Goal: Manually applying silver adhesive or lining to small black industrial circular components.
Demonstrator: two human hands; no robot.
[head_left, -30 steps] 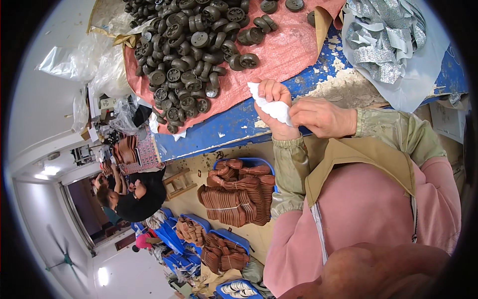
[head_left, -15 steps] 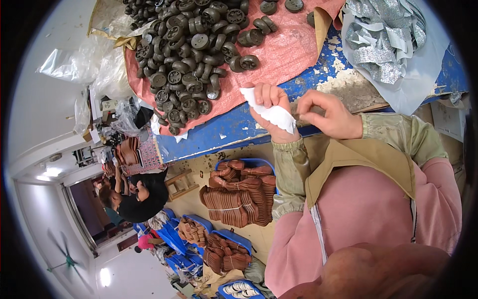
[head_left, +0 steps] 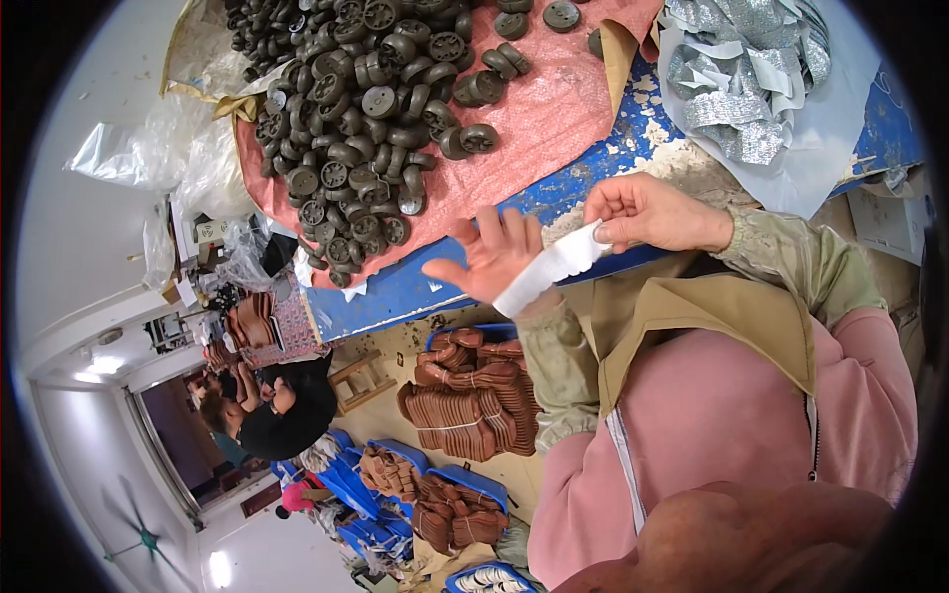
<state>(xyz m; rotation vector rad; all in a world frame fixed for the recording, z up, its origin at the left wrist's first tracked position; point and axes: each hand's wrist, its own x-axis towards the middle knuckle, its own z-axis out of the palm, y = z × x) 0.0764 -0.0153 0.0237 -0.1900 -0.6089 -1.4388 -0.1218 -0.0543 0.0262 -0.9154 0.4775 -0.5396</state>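
Note:
My right hand (head_left: 660,211) pinches one end of a white strip (head_left: 556,265) between thumb and fingers; its material looks like cloth or paper, I cannot tell which. From there the strip runs slantwise across the heel and wrist of my left hand (head_left: 491,255). That hand is open, fingers and thumb spread apart, over the front edge of the blue table (head_left: 395,301). Just beyond it lies a large heap of small dark wheels (head_left: 366,128) on a pink woven sheet (head_left: 544,128).
Silvery strips with white pieces (head_left: 746,94) lie on a pale plastic sheet (head_left: 796,178) at the right. Below the table stand blue crates with brown bundled pieces (head_left: 455,410) and a wooden stool (head_left: 358,383). A person in black (head_left: 292,405) works at the far left.
My left hand has opened from its curled grip and moved left and down. My right hand has taken hold of the white strip's end and pulled it straight.

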